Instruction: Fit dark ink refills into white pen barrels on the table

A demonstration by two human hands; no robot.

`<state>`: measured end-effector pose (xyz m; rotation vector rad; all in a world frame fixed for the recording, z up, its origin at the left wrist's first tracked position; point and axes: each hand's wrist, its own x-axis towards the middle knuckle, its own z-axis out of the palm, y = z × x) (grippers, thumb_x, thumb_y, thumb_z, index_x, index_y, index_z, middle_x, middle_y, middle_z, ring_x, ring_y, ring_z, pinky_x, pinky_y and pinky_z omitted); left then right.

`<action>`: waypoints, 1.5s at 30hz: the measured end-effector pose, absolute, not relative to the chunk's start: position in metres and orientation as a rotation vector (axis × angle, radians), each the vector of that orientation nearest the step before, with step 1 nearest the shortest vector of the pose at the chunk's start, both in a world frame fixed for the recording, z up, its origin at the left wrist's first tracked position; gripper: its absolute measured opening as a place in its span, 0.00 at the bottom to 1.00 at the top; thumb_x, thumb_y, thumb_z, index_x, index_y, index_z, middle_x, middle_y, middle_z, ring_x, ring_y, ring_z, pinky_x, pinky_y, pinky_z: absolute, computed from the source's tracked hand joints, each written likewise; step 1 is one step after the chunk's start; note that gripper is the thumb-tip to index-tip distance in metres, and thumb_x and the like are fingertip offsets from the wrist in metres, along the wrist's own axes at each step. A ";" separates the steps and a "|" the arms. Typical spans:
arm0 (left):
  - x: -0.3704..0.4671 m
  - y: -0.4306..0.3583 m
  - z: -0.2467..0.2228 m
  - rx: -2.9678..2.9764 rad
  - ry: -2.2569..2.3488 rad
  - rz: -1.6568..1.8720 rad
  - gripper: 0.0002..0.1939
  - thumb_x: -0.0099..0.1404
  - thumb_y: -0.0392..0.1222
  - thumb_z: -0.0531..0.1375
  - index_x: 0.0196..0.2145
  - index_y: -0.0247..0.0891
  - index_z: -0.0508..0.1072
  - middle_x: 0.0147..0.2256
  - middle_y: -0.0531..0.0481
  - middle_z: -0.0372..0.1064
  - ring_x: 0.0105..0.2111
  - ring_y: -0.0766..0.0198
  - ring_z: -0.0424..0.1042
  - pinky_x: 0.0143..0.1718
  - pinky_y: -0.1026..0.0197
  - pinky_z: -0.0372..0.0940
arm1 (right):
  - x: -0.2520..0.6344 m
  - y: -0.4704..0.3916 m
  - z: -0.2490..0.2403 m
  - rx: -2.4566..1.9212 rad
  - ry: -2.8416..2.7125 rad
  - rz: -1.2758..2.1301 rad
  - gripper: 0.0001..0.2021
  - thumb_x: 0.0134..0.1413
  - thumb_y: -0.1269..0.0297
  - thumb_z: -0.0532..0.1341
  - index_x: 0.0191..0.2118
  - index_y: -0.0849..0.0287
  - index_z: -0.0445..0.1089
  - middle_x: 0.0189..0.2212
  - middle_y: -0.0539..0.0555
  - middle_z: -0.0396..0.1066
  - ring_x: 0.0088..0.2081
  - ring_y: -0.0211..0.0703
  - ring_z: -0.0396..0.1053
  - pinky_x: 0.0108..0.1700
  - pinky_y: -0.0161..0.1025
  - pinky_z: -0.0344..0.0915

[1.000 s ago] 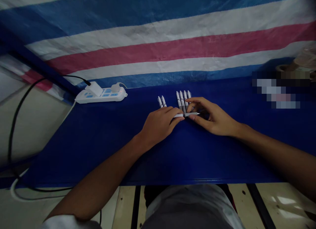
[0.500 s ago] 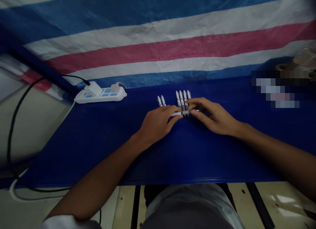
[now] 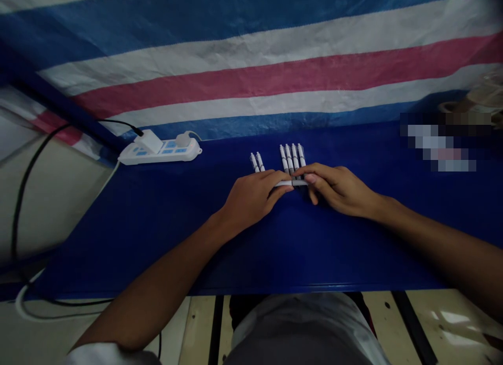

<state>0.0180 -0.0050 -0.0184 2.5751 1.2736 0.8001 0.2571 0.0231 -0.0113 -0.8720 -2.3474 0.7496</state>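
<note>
A white pen with a grey grip lies level between my two hands. My left hand is closed on its white left part. The fingertips of my right hand pinch the grey right end, which they partly cover. Just beyond my hands, several white pens lie side by side in a row on the blue table. Two more white pens lie to the left of that row, their lower parts hidden behind my left hand.
At the back left of the table sits a white power strip with plugs in it. A black cable hangs at the left. Striped sheeting rises behind the table. Some blurred items are at the back right.
My right hand has closed on the grey end of the pen, its thumb and fingers now together. The pen has shifted slightly right and lies more level.
</note>
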 end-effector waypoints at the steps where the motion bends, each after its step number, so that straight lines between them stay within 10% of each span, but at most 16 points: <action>1: 0.018 -0.005 -0.018 2.577 1.272 0.804 0.12 0.77 0.47 0.57 0.50 0.42 0.77 0.43 0.51 0.81 0.41 0.60 0.80 0.39 0.61 0.69 | 0.257 0.023 -0.011 -0.866 -2.350 0.740 0.17 0.73 0.53 0.52 0.54 0.56 0.71 0.28 0.49 0.78 0.23 0.37 0.70 0.30 0.36 0.64; 7: 0.017 -0.005 -0.017 2.568 1.277 0.822 0.14 0.77 0.49 0.57 0.48 0.43 0.80 0.42 0.52 0.82 0.41 0.61 0.81 0.40 0.62 0.69 | 0.256 0.024 -0.003 -0.871 -2.403 0.720 0.19 0.71 0.51 0.54 0.30 0.55 0.68 0.19 0.46 0.68 0.21 0.37 0.65 0.28 0.36 0.58; 19: 0.007 0.011 -0.003 1.645 1.308 1.123 0.14 0.58 0.49 0.73 0.37 0.37 0.81 0.26 0.53 0.76 0.26 0.67 0.73 0.27 0.66 0.66 | 0.259 0.026 -0.004 -0.943 -2.276 0.747 0.21 0.69 0.49 0.56 0.31 0.59 0.74 0.16 0.44 0.61 0.17 0.33 0.56 0.22 0.34 0.51; 26: 0.021 0.011 -0.021 1.220 1.023 1.312 0.29 0.62 0.45 0.70 0.59 0.44 0.67 0.44 0.49 0.81 0.45 0.60 0.81 0.42 0.59 0.77 | 0.253 0.021 -0.007 -0.867 -2.418 0.696 0.25 0.68 0.48 0.57 0.23 0.59 0.67 0.15 0.44 0.58 0.17 0.31 0.55 0.23 0.34 0.50; 38: 0.012 0.013 -0.017 1.329 1.001 1.387 0.23 0.67 0.49 0.67 0.56 0.42 0.69 0.47 0.45 0.81 0.40 0.58 0.82 0.39 0.57 0.78 | 0.256 0.020 -0.008 -0.765 -2.448 0.562 0.19 0.68 0.52 0.60 0.53 0.61 0.74 0.26 0.47 0.75 0.19 0.33 0.65 0.26 0.33 0.62; 45: 0.016 0.013 -0.023 1.379 1.083 1.271 0.30 0.70 0.52 0.64 0.66 0.44 0.63 0.51 0.42 0.79 0.45 0.54 0.82 0.43 0.52 0.79 | 0.247 0.012 -0.015 -0.409 -2.542 0.212 0.20 0.69 0.56 0.61 0.60 0.60 0.72 0.48 0.60 0.80 0.47 0.47 0.78 0.45 0.40 0.75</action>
